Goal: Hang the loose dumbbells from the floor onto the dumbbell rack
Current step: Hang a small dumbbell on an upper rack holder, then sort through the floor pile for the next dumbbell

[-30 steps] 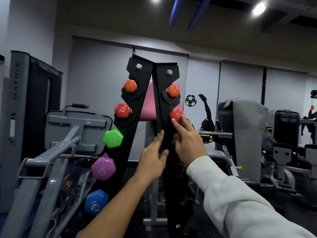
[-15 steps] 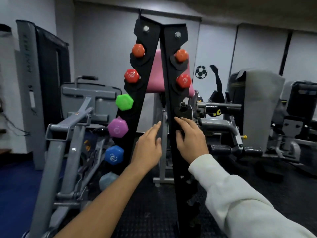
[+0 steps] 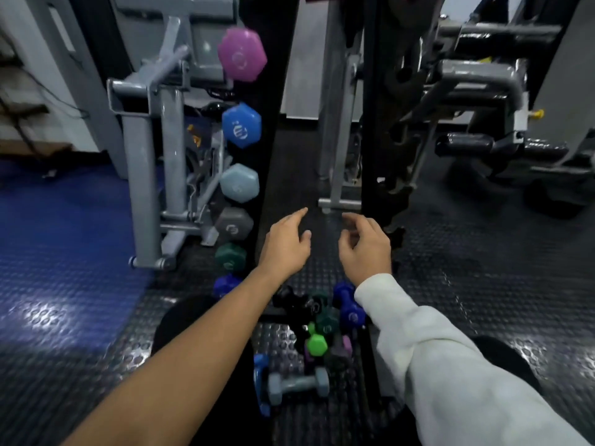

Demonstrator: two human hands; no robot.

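Blue rubber flooring (image 3: 58, 226) at far left, then a grey machine frame (image 3: 145, 175). Next, on the left upright of the dumbbell rack (image 3: 273, 101), a filled column: purple dumbbell (image 3: 242, 54), blue dumbbell (image 3: 241, 125), pale blue dumbbell (image 3: 240, 185), grey dumbbell (image 3: 233, 224), dark green dumbbell (image 3: 230, 257), and a deep blue one at the bottom. Left hand (image 3: 285, 244) bare-armed, hovering between the uprights, fingers apart and loosely extended, holding nothing. Below both forearms, on the black studded floor (image 3: 483, 284), the loose dumbbells (image 3: 317, 344) heaped in a pile: black, dark green, bright green, navy, grey-blue among them, touching one another. Right hand (image 3: 365, 247) in a white sleeve, fingers loosely curled and apart, empty, just beside the right upright (image 3: 373, 140), whose lower notches look vacant.

Judged progress: one side loaded in what shows, the other only partly, lower cradles unfilled. Left to do: most of the floor pile, roughly one dumbbell per open notch. Likely now: reaching down for the next pickup.
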